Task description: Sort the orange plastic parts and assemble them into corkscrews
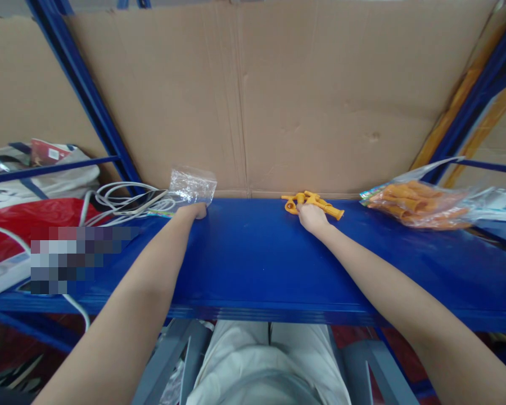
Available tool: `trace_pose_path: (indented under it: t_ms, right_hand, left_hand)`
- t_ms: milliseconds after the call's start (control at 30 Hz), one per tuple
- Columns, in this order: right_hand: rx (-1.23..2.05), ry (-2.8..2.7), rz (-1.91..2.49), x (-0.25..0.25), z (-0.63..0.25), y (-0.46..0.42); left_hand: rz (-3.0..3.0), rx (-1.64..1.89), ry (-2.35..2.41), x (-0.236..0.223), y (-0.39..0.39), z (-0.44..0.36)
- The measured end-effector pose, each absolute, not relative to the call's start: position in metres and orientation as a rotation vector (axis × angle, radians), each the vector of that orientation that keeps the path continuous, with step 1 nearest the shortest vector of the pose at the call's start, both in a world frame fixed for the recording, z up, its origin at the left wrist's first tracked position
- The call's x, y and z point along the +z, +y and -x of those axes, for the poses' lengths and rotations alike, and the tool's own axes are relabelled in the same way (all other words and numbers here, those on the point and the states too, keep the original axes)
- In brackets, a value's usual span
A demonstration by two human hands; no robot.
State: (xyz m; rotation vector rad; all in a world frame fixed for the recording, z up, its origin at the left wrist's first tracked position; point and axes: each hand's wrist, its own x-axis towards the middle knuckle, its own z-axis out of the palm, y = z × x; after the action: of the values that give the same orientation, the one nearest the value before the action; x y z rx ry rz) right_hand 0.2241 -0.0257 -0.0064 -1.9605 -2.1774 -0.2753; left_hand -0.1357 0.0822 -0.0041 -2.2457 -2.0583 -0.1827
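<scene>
On the blue shelf [261, 259], my left hand [193, 211] is closed at the lower edge of a clear plastic bag [191, 185]. The bag stands up, crinkled and see-through, with a coloured strip near its bottom left. My right hand [313, 218] has its fingers curled over several yellow-orange plastic pieces [334, 211], among them a tube with a flared end and a ring shape. The fingertips are partly hidden behind the hand, and exactly which pieces they grip is unclear.
At the right lies a clear bag of orange plastic parts [413, 202]. A coiled white cable [126, 197], a red bag [46, 219] and a canvas bag [37, 174] sit at the left. Cardboard [320, 101] backs the shelf, between blue posts [84, 90].
</scene>
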Motion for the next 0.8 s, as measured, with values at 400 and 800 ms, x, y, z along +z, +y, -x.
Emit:
trace_pose_path:
  t_ms: [400,800]
  right_hand:
    - [-0.147,-2.062,1.985,-0.005,-0.227,-0.030]
    - [-0.171,-2.014,1.999,0.003,-0.236,-0.033]
  left_hand:
    - [2.062,-0.077,-2.309,-0.013,0.068,0.132]
    - [1.974,-0.257,-2.346,-0.009,0.051,0.132]
